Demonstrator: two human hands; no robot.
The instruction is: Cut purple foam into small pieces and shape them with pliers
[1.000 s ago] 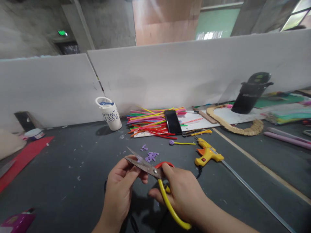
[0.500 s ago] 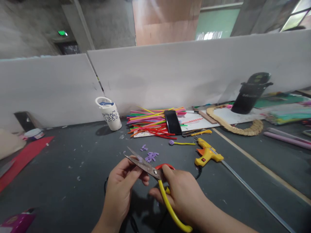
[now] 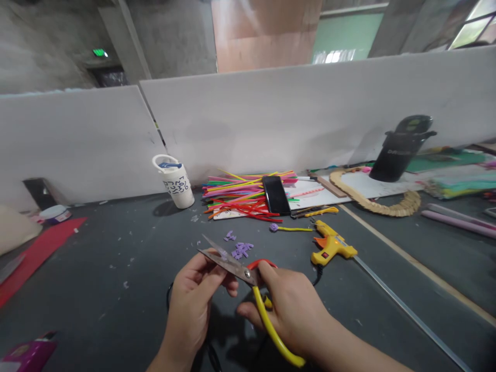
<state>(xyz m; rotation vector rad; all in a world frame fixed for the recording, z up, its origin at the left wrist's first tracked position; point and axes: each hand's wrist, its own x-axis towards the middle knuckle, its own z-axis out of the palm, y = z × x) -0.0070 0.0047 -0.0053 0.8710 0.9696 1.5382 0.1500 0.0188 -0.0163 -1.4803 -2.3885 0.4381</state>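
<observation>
My right hand [image 3: 292, 305] grips a pair of scissors [image 3: 248, 275] with one yellow and one red handle. Their blades are parted and point up and left, over the fingers of my left hand [image 3: 194, 294]. That hand is closed, thumb against fingers beside the lower blade; whatever it pinches is hidden behind the blades. Just beyond the blades lies a small heap of purple cut pieces [image 3: 242, 250] on the dark table. A yellow stem with a purple ball tip [image 3: 274, 227] rests farther back.
A yellow glue gun [image 3: 331, 243] with a long clear stick lies at right. Behind are colourful pipe cleaners [image 3: 236, 194], a black phone [image 3: 276, 195], a white cup [image 3: 178, 186] and a black bin [image 3: 399, 152]. Red sheet material [image 3: 42, 253] is at left, before a white partition [image 3: 271, 119].
Almost nothing differs. Both hands and the scissors hold nearly the same pose, with the yellow handle shifted very slightly.
</observation>
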